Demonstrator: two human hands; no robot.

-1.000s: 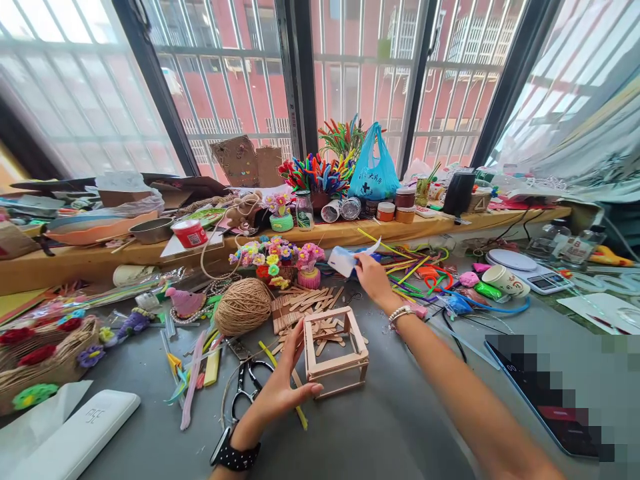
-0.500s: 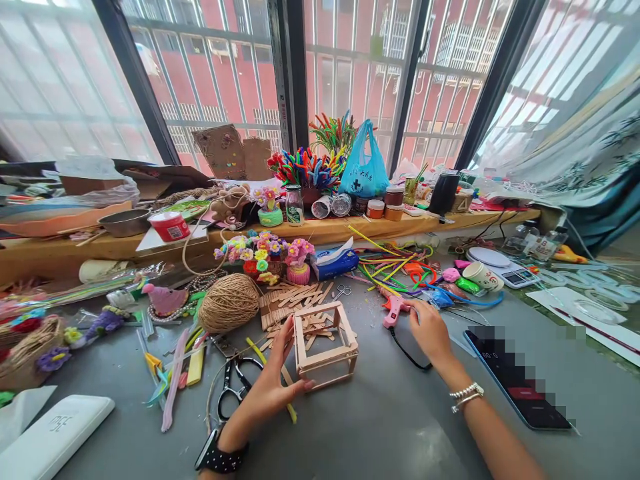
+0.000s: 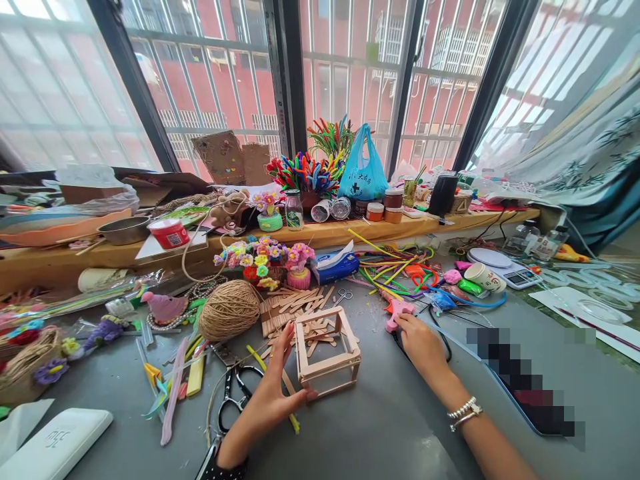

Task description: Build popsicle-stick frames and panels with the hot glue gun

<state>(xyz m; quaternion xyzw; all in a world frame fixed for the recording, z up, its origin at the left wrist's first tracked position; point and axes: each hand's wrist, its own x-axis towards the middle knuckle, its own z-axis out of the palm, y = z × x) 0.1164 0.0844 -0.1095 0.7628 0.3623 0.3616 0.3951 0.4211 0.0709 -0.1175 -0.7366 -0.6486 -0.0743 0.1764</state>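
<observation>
A grey bench runs under a wall of barred windows, with red building fronts showing through the glass. At the bench's near left corner lies a flat white case, and behind it a woven basket of yarn flowers sits by the left edge. Further in, a ball of jute twine rests near the middle, with black-handled scissors lying in front of it. The left hand is spread open, its fingers apart, thumb and fingertips touching the left side of a cube frame of craft sticks that stands upright on the bench at its centre; loose craft sticks are scattered just behind the frame. Along the back, a wooden ledge carries a red tub, a bunch of coloured pipe cleaners and a blue plastic bag; a blue tissue pack lies below it. The right hand rests just right of the frame, its fingers curled at the handle of a pink glue gun; whether it grips it, I cannot tell. Right of that lie a phone, a paper cup and a white scale, with a patterned curtain hanging at the room's right side.
</observation>
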